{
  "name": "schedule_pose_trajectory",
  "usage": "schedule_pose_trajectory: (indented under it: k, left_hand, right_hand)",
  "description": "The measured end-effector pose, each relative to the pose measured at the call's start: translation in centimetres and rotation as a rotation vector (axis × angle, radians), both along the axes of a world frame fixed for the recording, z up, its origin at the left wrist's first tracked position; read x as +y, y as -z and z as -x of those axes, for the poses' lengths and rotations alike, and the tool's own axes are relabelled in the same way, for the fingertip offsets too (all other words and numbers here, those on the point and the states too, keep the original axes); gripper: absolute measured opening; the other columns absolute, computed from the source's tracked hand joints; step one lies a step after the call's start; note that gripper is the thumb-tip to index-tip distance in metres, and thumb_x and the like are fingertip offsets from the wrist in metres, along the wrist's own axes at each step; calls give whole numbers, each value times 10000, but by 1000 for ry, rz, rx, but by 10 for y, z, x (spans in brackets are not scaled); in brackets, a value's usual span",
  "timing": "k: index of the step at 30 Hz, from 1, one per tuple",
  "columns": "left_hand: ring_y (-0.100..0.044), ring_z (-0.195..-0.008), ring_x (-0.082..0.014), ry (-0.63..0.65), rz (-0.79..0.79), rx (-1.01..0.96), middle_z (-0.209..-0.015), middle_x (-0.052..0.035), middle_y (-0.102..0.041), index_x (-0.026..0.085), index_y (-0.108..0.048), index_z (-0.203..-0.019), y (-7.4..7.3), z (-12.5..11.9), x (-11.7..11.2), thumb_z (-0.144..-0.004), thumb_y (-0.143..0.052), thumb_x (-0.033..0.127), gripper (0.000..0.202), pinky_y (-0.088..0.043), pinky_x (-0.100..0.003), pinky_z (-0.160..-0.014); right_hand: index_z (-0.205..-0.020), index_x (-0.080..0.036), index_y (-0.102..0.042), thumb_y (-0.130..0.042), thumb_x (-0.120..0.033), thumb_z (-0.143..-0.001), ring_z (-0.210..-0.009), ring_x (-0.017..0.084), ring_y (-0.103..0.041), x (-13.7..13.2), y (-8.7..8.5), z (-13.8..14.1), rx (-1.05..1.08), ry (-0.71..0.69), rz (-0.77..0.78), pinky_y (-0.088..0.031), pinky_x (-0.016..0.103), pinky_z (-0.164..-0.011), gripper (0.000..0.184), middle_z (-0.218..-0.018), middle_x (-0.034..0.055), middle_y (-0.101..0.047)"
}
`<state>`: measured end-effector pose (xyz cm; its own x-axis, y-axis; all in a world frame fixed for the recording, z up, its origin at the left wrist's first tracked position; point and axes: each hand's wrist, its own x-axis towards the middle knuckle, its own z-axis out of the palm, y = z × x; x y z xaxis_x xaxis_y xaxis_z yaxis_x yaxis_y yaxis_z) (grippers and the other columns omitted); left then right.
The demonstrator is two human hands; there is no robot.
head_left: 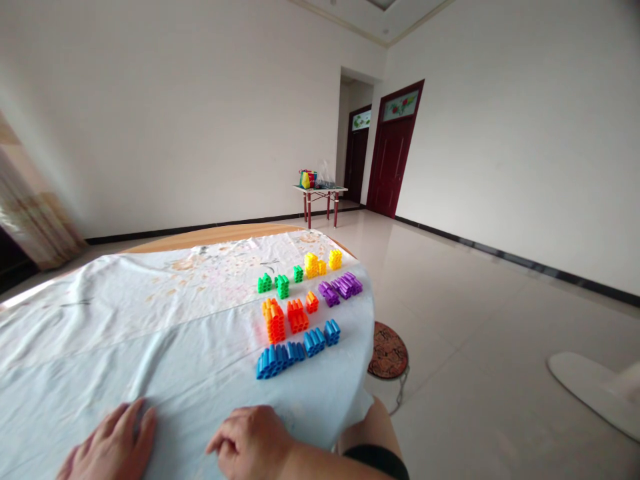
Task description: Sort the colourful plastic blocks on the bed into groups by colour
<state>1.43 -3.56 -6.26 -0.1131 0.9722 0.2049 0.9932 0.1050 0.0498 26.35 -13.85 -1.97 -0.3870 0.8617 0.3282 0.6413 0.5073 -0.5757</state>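
My left hand (114,445) lies flat on the light blue tablecloth (200,370), its fingers stretched out. To the right of it, my right hand (253,440) rests on the cloth with the fingers curled in; I see nothing in it. Beyond that hand stand short plastic tubes joined in blocks and sorted by colour. Closest is a row of blue tubes (281,360), with orange tubes (274,321) behind. Purple tubes (343,288) sit near the right edge. Farther back are green tubes (283,287) and yellow tubes (311,265). Neither hand touches any block.
The cloth covers a round wooden table (215,235) whose bare rim shows at the back. A stool with a patterned seat (389,350) stands at the right edge. By the far wall, a small table (323,190) carries a colourful bag (308,179). A white round base (590,387) is at right.
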Motion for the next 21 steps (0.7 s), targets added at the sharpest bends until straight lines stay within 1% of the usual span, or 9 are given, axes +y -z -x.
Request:
schedule_pose_trajectory:
  k: [3,7,9,11,15,19,21]
  left_hand:
    - [-454,-1180,-266,68,-59,-35,-1327,-55,-490,253,-446,-1225,2,-1,-2,-818,-225,535,542,-265,-407,-1022]
    - [-475,-1162,-269,79,-119,-45,-1309,-66,-507,243,-478,-1196,1,-1,-4,-821,-244,513,518,-294,-410,-1009]
    - [-477,-1161,-287,118,-101,-56,-1304,-103,-503,203,-495,-1204,-2,-1,-6,-812,-291,518,544,-296,-421,-1010]
    - [-464,-1176,-289,141,-57,-57,-1309,-126,-489,174,-493,-1222,-7,-3,-8,-817,-297,518,566,-275,-428,-1026]
    - [-434,-1204,-279,103,13,-45,-1333,-121,-464,162,-483,-1236,-23,-11,-16,-846,-239,499,570,-246,-429,-1045]
    - [-418,-1218,-270,70,50,-59,-1352,-94,-451,175,-467,-1255,-40,-23,-26,-855,-206,503,579,-252,-422,-1046]
    - [-417,-1220,-258,57,55,-62,-1350,-82,-455,185,-473,-1252,-44,-27,-28,-851,-207,506,578,-251,-416,-1051]
  right_hand:
    - [-912,-179,-679,-499,-94,-712,-824,144,-644,0,-1,0,-7,-3,3,-468,174,-770,282,-877,16,-709]
    - [-916,-181,-677,-494,-86,-714,-822,142,-646,1,1,0,11,0,1,-470,178,-778,289,-876,14,-708]
    - [-927,-180,-677,-491,-82,-717,-831,143,-645,1,2,1,19,1,1,-470,181,-787,297,-880,18,-709]
    - [-934,-178,-680,-486,-79,-723,-845,144,-645,1,2,1,26,5,6,-467,182,-799,303,-881,21,-710]
    - [-922,-178,-689,-490,-82,-723,-847,149,-647,1,2,2,39,22,15,-467,186,-802,298,-879,27,-713]
    - [-919,-177,-692,-493,-79,-719,-841,149,-649,1,1,2,55,34,19,-468,188,-800,299,-881,29,-714]
    - [-908,-173,-696,-490,-70,-714,-836,147,-651,1,1,3,60,39,16,-467,186,-799,300,-876,28,-716]
